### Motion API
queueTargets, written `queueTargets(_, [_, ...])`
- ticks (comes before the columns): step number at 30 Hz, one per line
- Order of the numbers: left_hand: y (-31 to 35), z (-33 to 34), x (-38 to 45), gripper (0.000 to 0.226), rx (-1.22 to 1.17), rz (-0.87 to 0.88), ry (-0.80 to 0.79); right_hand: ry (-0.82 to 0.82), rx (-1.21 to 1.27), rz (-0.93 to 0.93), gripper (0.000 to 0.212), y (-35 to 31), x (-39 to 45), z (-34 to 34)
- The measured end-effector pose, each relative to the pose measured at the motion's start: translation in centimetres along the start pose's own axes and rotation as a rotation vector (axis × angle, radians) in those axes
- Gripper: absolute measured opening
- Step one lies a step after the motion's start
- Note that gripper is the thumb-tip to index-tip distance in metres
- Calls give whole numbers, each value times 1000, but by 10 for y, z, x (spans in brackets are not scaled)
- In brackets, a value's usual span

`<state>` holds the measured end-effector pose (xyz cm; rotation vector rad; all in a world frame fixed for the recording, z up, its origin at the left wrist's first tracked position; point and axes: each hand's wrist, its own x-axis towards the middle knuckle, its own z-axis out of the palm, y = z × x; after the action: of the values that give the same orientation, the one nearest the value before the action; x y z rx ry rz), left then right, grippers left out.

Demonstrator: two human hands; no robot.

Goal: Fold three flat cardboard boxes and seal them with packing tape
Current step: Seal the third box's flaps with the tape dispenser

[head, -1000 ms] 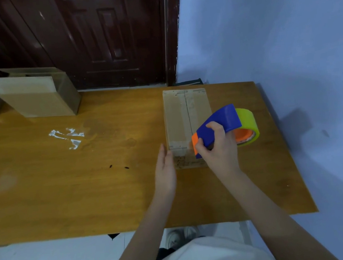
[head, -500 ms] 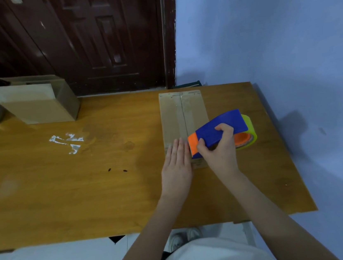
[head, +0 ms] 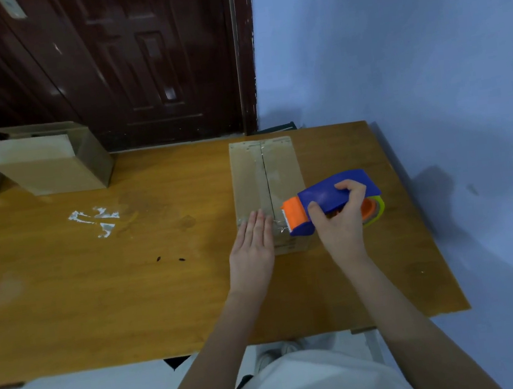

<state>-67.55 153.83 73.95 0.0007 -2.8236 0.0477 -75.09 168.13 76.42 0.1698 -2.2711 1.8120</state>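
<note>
Head view: a closed cardboard box (head: pixel 267 189) lies on the desk (head: pixel 131 290) near its right end, its centre seam running away from the person and a strip of clear tape over it. The left hand (head: pixel 252 249) lies flat with fingers outstretched on the near end of the box top, just left of the seam; the right hand (head: pixel 340 216) is closed around the blue-and-orange tape dispenser (head: pixel 330 204), whose serrated cutter sits at the near edge of the box with a crumpled shred of tape beside it. The likely risks: a ragged cut leaves a loose, wrinkled tail that lifts, or the teeth catch the left fingertips, which lie close by. Two further boxes (head: pixel 47 161) stand at the far left. Compared with a second ago, the left hand has moved from the box's side onto its top, and the dispenser is lower and nearer the left hand.
</note>
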Motion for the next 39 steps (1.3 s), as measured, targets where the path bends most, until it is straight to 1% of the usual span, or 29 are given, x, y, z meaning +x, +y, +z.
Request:
queueTargets(3, [3, 0, 2, 64, -22, 7, 39, 14, 36, 27, 50, 3, 0, -1])
queueTargets(4, [3, 0, 1, 62, -36, 4, 52, 45, 54, 36, 49, 2, 1, -2])
queueTargets(5, [2, 1, -1, 61, -48, -8, 66, 109, 87, 40, 47, 0, 3, -5])
queueTargets(7, [-6, 2, -4, 58, -65, -35, 108, 292, 165, 12, 43, -3, 17, -24])
queueTargets(8, [-11, 3, -5, 57, -72, -35, 130, 346, 161, -14, 42, -2, 26, -38])
queueTargets(9, [-13, 3, -5, 56, -81, -22, 148, 351, 121, -46, 44, -2, 34, -53])
queueTargets(12, [-10, 4, 2, 51, -91, 14, 157, 264, -3, -124, 49, -3, 41, -77])
queueTargets(15, [-2, 8, 4, 47, -84, 16, 147, 234, -73, -152, 49, 5, 34, -78])
queueTargets(19, [0, 8, 5, 44, -92, -10, 166, 132, -185, -74, 48, 23, 26, -81])
queueTargets(24, [2, 7, 7, 53, -118, -9, 111, 27, -267, -24, 46, 38, 22, -71])
queueTargets(30, [2, 5, 7, 62, -94, 1, 52, -27, -289, 20, 46, 51, 20, -56])
queueTargets(34, [2, 5, 7, 61, -105, -3, 71, -45, -269, 42, 46, 54, 18, -45])
queueTargets(39, [3, 4, 7, 62, -105, -12, 53, -79, -260, 39, 47, 54, 18, -34])
